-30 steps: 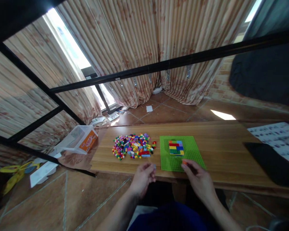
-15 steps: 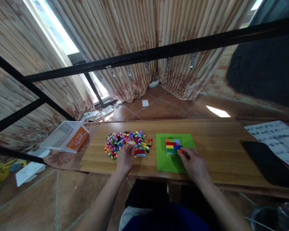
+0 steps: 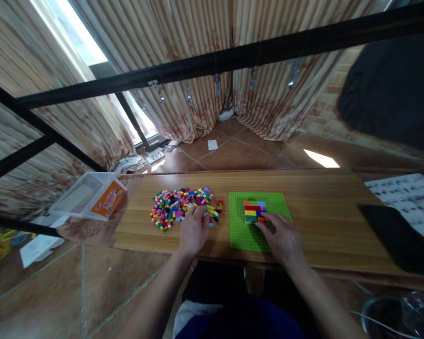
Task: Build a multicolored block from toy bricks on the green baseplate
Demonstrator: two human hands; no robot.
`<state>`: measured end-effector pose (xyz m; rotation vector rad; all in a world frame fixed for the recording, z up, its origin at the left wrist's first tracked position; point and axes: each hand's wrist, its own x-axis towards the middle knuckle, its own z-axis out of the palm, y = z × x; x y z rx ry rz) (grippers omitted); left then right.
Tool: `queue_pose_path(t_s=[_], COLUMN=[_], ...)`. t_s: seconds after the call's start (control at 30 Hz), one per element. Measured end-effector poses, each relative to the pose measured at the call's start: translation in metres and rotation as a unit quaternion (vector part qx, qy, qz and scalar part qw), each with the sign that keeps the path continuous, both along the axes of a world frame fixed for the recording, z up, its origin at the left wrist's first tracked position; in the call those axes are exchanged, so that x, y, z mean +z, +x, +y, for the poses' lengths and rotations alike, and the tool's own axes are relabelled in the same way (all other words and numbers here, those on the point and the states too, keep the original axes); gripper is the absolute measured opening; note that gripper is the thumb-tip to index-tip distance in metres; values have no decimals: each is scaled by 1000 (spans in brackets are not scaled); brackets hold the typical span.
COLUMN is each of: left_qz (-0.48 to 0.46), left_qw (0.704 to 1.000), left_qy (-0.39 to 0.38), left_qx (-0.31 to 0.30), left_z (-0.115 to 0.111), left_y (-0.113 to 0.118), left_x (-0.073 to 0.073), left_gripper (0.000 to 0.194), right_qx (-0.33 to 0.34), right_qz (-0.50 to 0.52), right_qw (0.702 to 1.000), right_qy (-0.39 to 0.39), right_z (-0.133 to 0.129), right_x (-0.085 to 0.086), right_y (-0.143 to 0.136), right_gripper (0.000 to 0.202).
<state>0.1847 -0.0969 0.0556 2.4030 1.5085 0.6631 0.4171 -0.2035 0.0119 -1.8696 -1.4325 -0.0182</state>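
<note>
A small block of stacked toy bricks (image 3: 252, 211) in rows of red, yellow, green, blue and orange stands on a green studded baseplate (image 3: 238, 238). My right hand (image 3: 282, 235) is at its near right corner, thumb and forefinger closed on an orange brick (image 3: 260, 219) against the block. Over the near right side of a heap of loose colourful bricks (image 3: 165, 207) is my left hand (image 3: 193, 230). Its fingers reach down among the bricks, thumb and forefinger a little apart. Its fingertips partly cover the bricks below them.
All of this lies on a long wooden table (image 3: 321, 212). A clear plastic box with an orange label (image 3: 109, 200) stands at the left end. A black mat (image 3: 391, 235) and a printed sheet (image 3: 405, 197) lie at the right. A black metal bar (image 3: 197, 70) crosses beyond the table.
My left hand has shifted right along the near side of the heap, its fingers extending more. My right hand has moved slightly left at the block's corner. The camera view has tilted a little.
</note>
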Motion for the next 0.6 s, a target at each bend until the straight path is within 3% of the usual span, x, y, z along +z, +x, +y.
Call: queue_pose_path(t_s=[0.13, 0.33, 0.6], left_qz=[-33, -46, -34], left_qw=[997, 977, 969], left_qy=[3, -4, -18], left_qx=[-72, -206, -245], left_z=[-13, -30, -34], left_y=[21, 59, 82], left_x=[6, 3, -6], left_gripper=[17, 27, 30], right_qx=[-10, -8, 2], right_qz=[-4, -25, -14], right_qw=[1000, 999, 999], right_qy=[15, 34, 30], right_z=[-7, -10, -6], right_x=[-4, -5, -2], right_y=[4, 6, 5], right_gripper=[39, 32, 33])
